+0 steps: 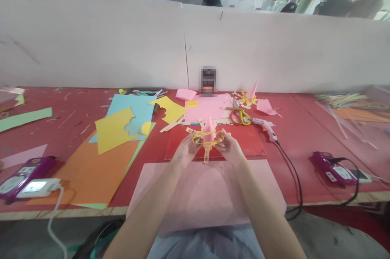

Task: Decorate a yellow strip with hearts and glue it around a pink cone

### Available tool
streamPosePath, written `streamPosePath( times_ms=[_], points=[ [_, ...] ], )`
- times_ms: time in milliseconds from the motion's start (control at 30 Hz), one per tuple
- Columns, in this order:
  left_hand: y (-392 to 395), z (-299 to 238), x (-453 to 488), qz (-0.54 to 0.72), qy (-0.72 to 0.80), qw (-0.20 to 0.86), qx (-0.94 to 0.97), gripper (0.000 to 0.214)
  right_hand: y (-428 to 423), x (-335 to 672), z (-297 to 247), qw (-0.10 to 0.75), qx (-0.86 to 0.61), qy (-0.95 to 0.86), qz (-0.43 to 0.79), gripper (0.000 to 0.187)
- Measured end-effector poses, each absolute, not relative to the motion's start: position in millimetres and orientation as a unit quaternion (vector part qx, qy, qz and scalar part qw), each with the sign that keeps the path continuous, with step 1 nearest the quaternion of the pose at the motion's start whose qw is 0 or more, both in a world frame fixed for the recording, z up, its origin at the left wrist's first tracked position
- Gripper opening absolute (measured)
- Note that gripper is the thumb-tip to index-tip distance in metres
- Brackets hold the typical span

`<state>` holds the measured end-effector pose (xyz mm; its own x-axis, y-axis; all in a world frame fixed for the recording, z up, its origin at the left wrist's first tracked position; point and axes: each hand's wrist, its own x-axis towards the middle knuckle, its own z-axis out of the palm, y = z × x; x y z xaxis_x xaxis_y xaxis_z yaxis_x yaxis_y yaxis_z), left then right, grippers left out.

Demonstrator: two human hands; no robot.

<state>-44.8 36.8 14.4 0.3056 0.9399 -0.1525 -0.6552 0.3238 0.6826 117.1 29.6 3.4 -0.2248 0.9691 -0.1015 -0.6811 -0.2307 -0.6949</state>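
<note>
My left hand (187, 147) and my right hand (230, 149) are closed on opposite sides of a thin yellow loop (209, 142), which looks like a bent strip or cord. The loop lies around or in front of a pink paper cone (209, 127) that stands upright. Short pale sticks with small printed marks, such as the wooden stick (206, 155), stick out from beneath the cone. This craft piece is over a red board (252, 141), in front of a pink sheet (204, 198). Fingers hide part of the loop and the cone's base.
To the right lie yellow-handled scissors (243, 117), a glue gun (267, 127) with a black cord, and a second pink cone piece (250, 93). Cut yellow paper (114, 127) and an orange sheet (91, 169) cover the left. Purple power strips (333, 169) sit on both sides. A white partition (122, 43) stands behind.
</note>
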Motion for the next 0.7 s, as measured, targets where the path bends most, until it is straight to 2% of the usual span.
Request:
streamPosePath(
  times_ms=[333, 700],
  points=[
    [32, 20, -44, 0.513, 0.274, 0.767, 0.271, 0.011, 30, 118, 1, 0.574, -0.255, -0.238, 0.741, 0.024],
    [30, 24, -46, 0.494, 0.29, 0.771, 0.279, 0.013, 26, 116, 7, 0.543, -0.252, -0.317, 0.736, 0.031]
  ],
)
